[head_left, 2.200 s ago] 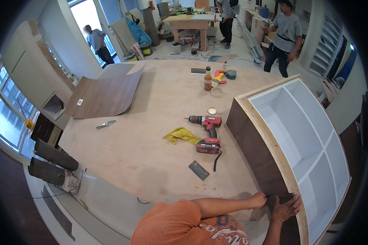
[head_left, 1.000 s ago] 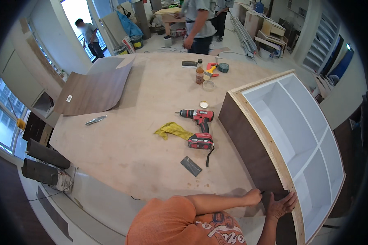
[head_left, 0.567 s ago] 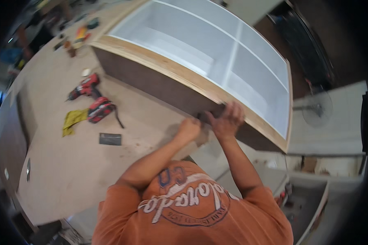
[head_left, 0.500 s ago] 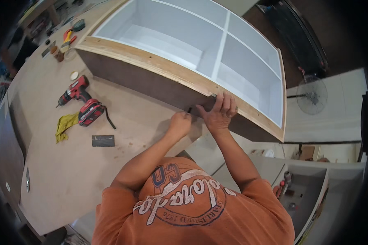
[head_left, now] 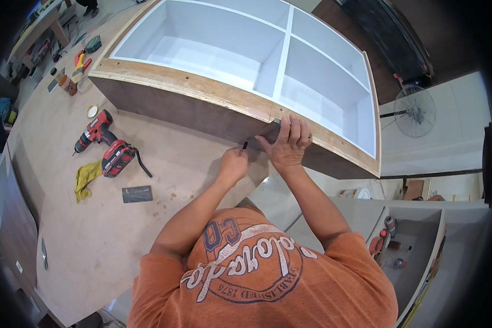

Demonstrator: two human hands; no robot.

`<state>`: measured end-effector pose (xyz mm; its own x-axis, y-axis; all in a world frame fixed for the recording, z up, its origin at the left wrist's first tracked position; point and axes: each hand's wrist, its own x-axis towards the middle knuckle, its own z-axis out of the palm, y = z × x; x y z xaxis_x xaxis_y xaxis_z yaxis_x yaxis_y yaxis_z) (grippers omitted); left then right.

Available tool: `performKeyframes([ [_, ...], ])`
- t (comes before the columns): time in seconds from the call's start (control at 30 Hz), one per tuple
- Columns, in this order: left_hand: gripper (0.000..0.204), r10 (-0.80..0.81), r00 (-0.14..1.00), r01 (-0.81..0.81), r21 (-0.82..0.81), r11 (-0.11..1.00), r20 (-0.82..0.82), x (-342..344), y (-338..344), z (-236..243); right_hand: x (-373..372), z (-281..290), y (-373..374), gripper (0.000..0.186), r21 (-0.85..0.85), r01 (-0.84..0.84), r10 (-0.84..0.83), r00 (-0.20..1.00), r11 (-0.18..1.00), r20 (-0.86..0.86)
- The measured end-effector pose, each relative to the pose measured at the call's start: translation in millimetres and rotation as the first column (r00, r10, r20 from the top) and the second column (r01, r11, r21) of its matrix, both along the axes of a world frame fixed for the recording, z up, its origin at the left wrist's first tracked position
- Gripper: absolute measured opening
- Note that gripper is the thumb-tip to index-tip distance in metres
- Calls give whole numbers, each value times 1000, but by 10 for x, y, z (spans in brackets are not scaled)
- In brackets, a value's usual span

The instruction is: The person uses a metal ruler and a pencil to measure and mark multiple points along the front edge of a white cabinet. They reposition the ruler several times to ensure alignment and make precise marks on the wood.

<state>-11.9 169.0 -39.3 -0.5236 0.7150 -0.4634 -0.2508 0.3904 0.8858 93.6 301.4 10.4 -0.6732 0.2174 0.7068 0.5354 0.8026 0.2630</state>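
Note:
A wooden cabinet (head_left: 164, 104) with white inner compartments lies on the worktable (head_left: 104, 240), its brown long side facing me. My left hand (head_left: 234, 165) is closed around a slim black tool (head_left: 245, 145), whose tip is near that side; most of the tool is hidden in the fist. To its right, my right hand (head_left: 287, 146) presses a dark flat piece (head_left: 269, 131) against the brown side. Its fingers reach up to the bare wood edge, and the thumb points toward the tool. The hand covers much of the piece, so its kind cannot be made out.
On the table to the left are a red cordless drill (head_left: 106, 142), a yellow cloth (head_left: 87, 177), a dark rectangular piece (head_left: 137, 194) and a folding knife (head_left: 44, 254). Farther back stands a brown jar (head_left: 67, 85). A fan (head_left: 414, 112) is at the right, above an open drawer (head_left: 407, 262).
The view has shifted slightly, so the cabinet and table things sit a little differently. The left hand stays by the cabinet side with the black tool; the right hand still presses the dark piece.

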Motion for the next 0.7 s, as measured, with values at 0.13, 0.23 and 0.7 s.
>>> performKeyframes([
  [0.13, 31, -56, 998, 55, 17, 998, 10, -140, -230, 543, -4, -39, -14, 115, -16, 6, -6, 1000, 1000, 7],
  [0.23, 29, -3, 993, 0, 24, 1000, 121, -171, -419, 613, -5, -52, 10, 113, -28, 8, -8, 1000, 1000, 3],
  [0.7, 27, -47, 997, 49, 38, 998, -54, 0, -499, 373, 11, 13, -86, 116, -87, 1, -3, 1000, 996, -23],
])
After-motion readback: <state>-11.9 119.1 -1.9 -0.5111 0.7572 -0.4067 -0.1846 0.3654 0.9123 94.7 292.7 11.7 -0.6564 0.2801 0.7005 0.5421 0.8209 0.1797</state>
